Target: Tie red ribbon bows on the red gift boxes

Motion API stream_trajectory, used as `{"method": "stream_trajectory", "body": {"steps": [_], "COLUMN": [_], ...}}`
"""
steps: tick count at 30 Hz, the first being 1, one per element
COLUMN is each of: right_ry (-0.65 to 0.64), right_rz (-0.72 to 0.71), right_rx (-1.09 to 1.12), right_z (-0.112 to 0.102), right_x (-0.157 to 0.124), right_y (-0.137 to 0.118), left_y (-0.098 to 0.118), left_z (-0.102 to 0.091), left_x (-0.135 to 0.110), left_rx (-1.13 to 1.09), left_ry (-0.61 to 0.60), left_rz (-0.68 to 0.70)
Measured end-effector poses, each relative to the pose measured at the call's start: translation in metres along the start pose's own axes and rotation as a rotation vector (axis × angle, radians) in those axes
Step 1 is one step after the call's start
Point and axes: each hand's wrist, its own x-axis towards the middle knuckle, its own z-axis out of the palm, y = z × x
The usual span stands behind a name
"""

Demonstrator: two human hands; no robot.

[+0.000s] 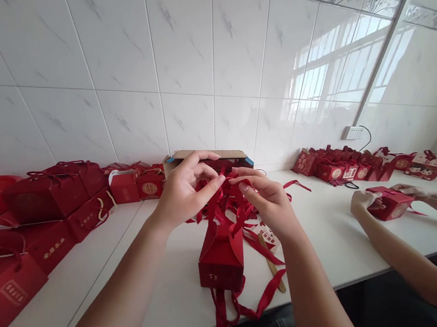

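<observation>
Packing workroom, probably; view partial | tiled wall [237, 56] | white worktop [334, 212] | piled red gift boxes [49, 195]

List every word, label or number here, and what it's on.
None readable.
Red box in front: gold marks, too small.
White card beside it: red print, too blurred.
Boxes at left: gold characters, framed label, round emblem, too small.
Boxes grouped at right: gold markings, too small.

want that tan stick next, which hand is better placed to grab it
Probably the right hand: the tan stick lies right of the red box, nearer that arm. The left hand sits left of the box. Both seem to hold ribbon.
</observation>
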Motion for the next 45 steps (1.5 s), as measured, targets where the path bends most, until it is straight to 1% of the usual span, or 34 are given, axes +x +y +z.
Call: {"method": "stream_trajectory", "body": {"steps": [2,5,7,10,12,15,17,20,21,23,25,26,27,29,31,33,34,37,40,45], "right_ry": [0.002,0.060,0.081,0.071,0.082,0.122,0.104,0.060,0.073,0.162,0.272,0.297,0.286,0.153,-0.036,-0.142,-0.157,-0.112,-0.092,-0.134], "right_rz": [0.044,0.101,0.148,0.227,0.295,0.376,0.405,0.466,0.488,0.499,0.449,0.412,0.376,0.352,0.387,0.446,0.473,0.532,0.581,0.648], "right_rx": [0.079,0.097,0.046,-0.098,-0.229,-0.456,-0.581,-0.688,-0.711,-0.756,-0.791,-0.793,-0.777,-0.695,-0.597,-0.521,-0.500,-0.477,-0.432,-0.313], "right_z": [-0.004,-0.018,-0.031,-0.055,-0.073,-0.097,-0.110,-0.116,-0.114,-0.106,-0.092,-0.082,-0.072,-0.050,-0.028,-0.010,-0.003,0.007,0.007,0.009], "right_x": [-0.003,-0.013,-0.025,-0.048,-0.067,-0.094,-0.109,-0.119,-0.118,-0.110,-0.095,-0.086,-0.078,-0.062,-0.051,-0.046,-0.045,-0.050,-0.057,-0.064], "right_y": [0.000,0.002,0.004,0.011,0.018,0.034,0.045,0.055,0.056,0.051,0.041,0.035,0.030,0.024,0.025,0.032,0.037,0.054,0.065,0.069], "left_y": [-0.003,-0.012,-0.020,-0.035,-0.050,-0.075,-0.090,-0.102,-0.102,-0.097,-0.089,-0.085,-0.081,-0.076,-0.077,-0.080,-0.082,-0.089,-0.094,-0.100], "left_z": [-0.005,-0.022,-0.037,-0.063,-0.078,-0.095,-0.098,-0.091,-0.086,-0.074,-0.059,-0.052,-0.044,-0.028,-0.014,-0.002,0.002,0.009,0.010,0.013], "left_x": [-0.001,-0.004,-0.009,-0.022,-0.034,-0.053,-0.065,-0.075,-0.076,-0.075,-0.070,-0.067,-0.064,-0.061,-0.060,-0.061,-0.062,-0.066,-0.070,-0.076], "left_rx": [0.099,0.298,0.416,0.557,0.616,0.645,0.607,0.534,0.513,0.472,0.420,0.383,0.337,0.232,0.138,0.072,0.047,-0.009,-0.032,-0.035], "left_ry": [0.045,0.073,0.035,-0.032,-0.077,-0.171,-0.242,-0.333,-0.351,-0.350,-0.317,-0.302,-0.293,-0.297,-0.303,-0.298,-0.294,-0.283,-0.266,-0.237], "left_rz": [0.041,0.059,0.047,0.002,-0.060,-0.236,-0.337,-0.391,-0.395,-0.384,-0.351,-0.336,-0.328,-0.339,-0.373,-0.409,-0.424,-0.459,-0.488,-0.531]}}
